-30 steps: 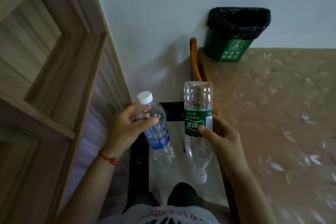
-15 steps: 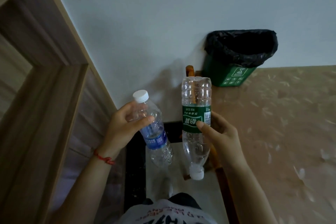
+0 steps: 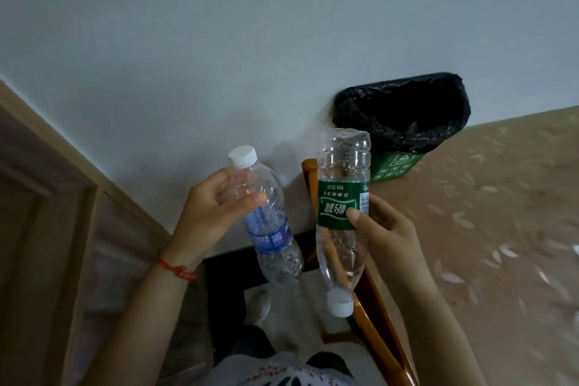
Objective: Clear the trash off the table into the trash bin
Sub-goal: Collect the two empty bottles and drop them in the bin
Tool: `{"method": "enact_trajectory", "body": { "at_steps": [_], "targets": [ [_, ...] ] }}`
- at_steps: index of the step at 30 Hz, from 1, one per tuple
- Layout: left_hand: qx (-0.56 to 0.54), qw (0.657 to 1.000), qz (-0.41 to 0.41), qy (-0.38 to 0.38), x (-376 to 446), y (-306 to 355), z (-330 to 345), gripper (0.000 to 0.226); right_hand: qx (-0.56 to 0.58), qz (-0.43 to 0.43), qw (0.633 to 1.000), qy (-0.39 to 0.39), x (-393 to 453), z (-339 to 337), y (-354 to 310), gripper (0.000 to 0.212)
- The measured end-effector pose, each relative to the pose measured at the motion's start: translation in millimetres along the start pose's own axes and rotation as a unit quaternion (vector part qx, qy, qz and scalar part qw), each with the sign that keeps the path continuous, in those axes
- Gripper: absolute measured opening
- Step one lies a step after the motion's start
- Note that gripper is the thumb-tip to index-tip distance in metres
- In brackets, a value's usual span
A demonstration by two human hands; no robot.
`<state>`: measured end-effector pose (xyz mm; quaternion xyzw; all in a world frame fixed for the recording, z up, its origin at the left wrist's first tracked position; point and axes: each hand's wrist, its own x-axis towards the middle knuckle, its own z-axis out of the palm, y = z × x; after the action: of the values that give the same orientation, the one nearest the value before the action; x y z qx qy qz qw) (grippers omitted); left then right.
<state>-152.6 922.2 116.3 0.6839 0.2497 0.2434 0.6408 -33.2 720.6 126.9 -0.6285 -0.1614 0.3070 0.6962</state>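
Pale wall behind: left hand [image 3: 213,213] has its grip wrapped round the blue bottle [image 3: 266,222], cap up; right hand [image 3: 379,229] pinches the green bottle [image 3: 343,210], cap down. Beyond the right grip, the bin [image 3: 404,116] stands by the patterned surface [image 3: 501,229].

Two clear plastic bottles catch the dim light: the blue-labelled bottle [image 3: 269,222], ribbed and crinkled, wears a glossy film label and a ridged white plastic cap [image 3: 242,156]; the green-labelled bottle [image 3: 342,213], held cap down, has smooth glossy walls and a shiny printed wrap. Behind them the trash bin [image 3: 395,165] is green hard plastic, lined with a wrinkled, faintly glossy black plastic bag [image 3: 404,113]. The wall [image 3: 219,41] is matt painted plaster. A varnished wooden rail [image 3: 374,316] gleams orange-brown; the wood-grain panel [image 3: 47,197] at left looks matt. A red braided cord [image 3: 175,269] circles the wrist.
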Motion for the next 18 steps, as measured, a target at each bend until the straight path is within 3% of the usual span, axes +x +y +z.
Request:
{"method": "enact_trajectory", "body": {
  "at_steps": [12, 18],
  "targets": [
    [-0.009, 0.975, 0.001, -0.221, 149.9, 13.6, 30.6, 0.045, 0.047, -0.017, 0.976, 0.214, 56.1, 6.7, -9.1, 0.034],
    [-0.015, 0.957, 0.006, -0.29, 189.7, 12.7, 57.6, 0.038, 0.051, -0.029, 0.957, 0.283, 65.7, 3.5, -12.8, 0.036]
  ]
}}
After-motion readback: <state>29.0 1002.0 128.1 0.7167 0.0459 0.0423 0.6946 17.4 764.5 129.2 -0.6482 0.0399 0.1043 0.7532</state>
